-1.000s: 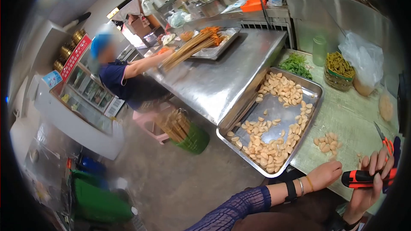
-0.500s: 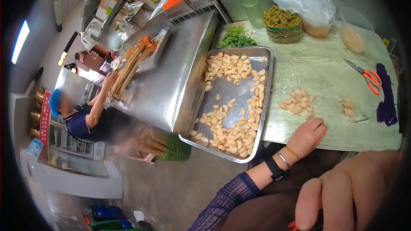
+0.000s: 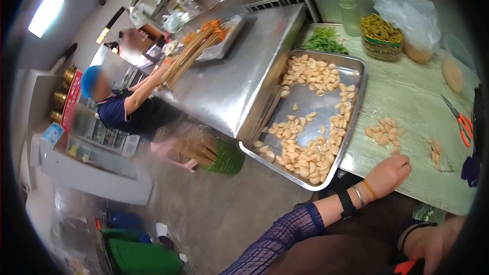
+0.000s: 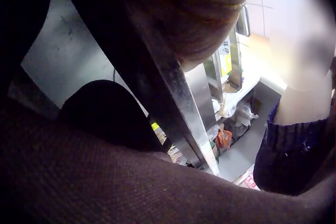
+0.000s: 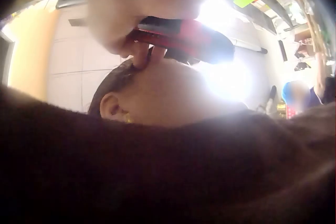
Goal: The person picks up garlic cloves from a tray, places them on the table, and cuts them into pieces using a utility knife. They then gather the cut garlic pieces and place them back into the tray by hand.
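Note:
My left hand (image 3: 388, 175) rests at the near edge of the green table, its fingers loosely curled and nothing visible in them. Just beyond it lies a small pile of peeled garlic cloves (image 3: 384, 131). A metal tray (image 3: 321, 106) to the left holds many more cloves. Low at the right of the head view is my right hand (image 3: 440, 242), partly cut off by the frame. It grips a black-and-red handheld object (image 5: 184, 37), whose kind I cannot tell. In the right wrist view this object overlaps the wearer's head.
Orange-handled scissors (image 3: 464, 128), a purple cloth (image 3: 471, 170) and a smaller heap of pieces (image 3: 434, 154) lie on the right. Behind stand green herbs (image 3: 326, 40), a basket of green pieces (image 3: 381, 38) and a plastic bag (image 3: 410, 18). Another person (image 3: 119, 104) holds skewers (image 3: 191, 58) at the steel counter.
My right hand, with the black-and-red object, has moved from beside the scissors, close past the camera, down to the lower right. The head view has swung. My left hand stays at the table edge.

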`<state>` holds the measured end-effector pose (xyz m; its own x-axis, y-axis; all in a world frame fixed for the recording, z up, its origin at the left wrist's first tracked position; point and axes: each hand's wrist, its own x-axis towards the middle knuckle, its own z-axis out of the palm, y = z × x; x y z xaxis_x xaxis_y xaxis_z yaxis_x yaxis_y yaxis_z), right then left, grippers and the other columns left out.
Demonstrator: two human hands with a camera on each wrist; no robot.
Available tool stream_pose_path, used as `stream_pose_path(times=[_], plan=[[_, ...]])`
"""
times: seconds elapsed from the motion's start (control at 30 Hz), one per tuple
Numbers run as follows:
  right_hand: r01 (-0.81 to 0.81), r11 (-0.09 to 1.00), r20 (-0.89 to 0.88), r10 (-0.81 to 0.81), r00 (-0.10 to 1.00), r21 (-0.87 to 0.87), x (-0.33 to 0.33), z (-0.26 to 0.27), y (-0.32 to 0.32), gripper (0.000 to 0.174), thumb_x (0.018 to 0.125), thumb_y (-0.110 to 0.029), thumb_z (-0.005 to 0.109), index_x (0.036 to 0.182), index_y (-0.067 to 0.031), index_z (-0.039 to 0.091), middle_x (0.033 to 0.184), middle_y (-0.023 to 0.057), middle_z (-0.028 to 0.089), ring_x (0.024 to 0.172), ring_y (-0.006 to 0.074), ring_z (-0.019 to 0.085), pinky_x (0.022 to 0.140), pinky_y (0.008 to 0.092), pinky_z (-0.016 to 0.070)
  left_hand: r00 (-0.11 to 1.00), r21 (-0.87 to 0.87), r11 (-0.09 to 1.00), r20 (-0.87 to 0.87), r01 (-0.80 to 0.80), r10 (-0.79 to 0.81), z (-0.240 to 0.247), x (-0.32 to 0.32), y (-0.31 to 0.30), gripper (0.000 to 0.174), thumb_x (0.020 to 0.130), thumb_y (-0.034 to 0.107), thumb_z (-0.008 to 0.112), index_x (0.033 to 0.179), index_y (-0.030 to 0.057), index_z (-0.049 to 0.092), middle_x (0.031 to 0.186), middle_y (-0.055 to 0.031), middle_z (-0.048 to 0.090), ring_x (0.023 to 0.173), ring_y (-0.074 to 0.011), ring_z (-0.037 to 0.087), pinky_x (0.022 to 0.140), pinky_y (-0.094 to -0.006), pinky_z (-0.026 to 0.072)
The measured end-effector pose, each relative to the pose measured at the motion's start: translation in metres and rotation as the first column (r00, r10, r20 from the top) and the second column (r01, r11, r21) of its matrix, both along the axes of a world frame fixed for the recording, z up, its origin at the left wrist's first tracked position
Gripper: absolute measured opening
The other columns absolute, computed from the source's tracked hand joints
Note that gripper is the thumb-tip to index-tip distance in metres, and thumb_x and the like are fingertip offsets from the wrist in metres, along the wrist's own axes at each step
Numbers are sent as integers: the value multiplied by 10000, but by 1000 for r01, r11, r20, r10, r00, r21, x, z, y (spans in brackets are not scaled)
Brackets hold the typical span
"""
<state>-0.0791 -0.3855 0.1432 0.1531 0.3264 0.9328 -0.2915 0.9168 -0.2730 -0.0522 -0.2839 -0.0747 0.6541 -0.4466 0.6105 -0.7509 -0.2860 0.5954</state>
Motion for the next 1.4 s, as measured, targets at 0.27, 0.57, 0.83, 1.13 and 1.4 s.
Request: stream_pose_path(times=[0.27, 0.57, 0.83, 1.13, 1.4], plan=[[-150, 988, 86, 146, 986, 41, 7, -2, 24, 157, 1001, -98, 577, 1008, -67, 731, 1039, 143, 779, 870, 264, 760, 871, 387, 567, 1000, 25, 999, 22, -20, 20, -10, 0, -5, 108, 859, 46, 655, 912, 7, 569, 967, -142, 549, 890, -344, 595, 770, -415, 537], [117, 911, -367, -274, 889, -396, -8, -23, -7, 67, 1078, -187, 595, 1070, -124, 576, 727, 18, 690, 623, 133, 672, 678, 320, 561, 1000, 20, 1000, -1, -19, 19, -9, -1, -5, 108, 860, 71, 644, 874, 4, 561, 962, -141, 533, 890, -343, 591, 759, -416, 531], [185, 727, -422, -564, 710, -661, -17, -31, 1, 224, 1096, -291, 575, 1209, -107, 516, 698, -32, 508, 568, 91, 505, 665, 289, 482, 997, 31, 1000, -76, 6, -4, 5, -2, 1, 121, 829, 59, 671, 924, 13, 612, 1001, -142, 580, 942, -352, 616, 805, -414, 535], [29, 322, -267, -830, 490, -946, -26, -63, -32, 311, 1121, -204, 475, 1395, -57, 487, 1019, 87, 588, 707, 131, 591, 579, 258, 504, 963, -73, 997, -267, 13, -32, -6, -1, -7, 143, 870, 126, 658, 956, 14, 639, 1010, -157, 628, 965, -366, 644, 827, -421, 542], [-44, 127, -131, -983, 125, -991, -73, -147, -112, 418, 1147, -341, 406, 1480, -92, 448, 733, 70, 547, 521, 171, 547, 480, 314, 513, 993, -19, 1000, 118, 7, -5, -23, -2, 2, 119, 806, 63, 610, 912, 7, 608, 952, -166, 588, 890, -361, 622, 769, -440, 551]])
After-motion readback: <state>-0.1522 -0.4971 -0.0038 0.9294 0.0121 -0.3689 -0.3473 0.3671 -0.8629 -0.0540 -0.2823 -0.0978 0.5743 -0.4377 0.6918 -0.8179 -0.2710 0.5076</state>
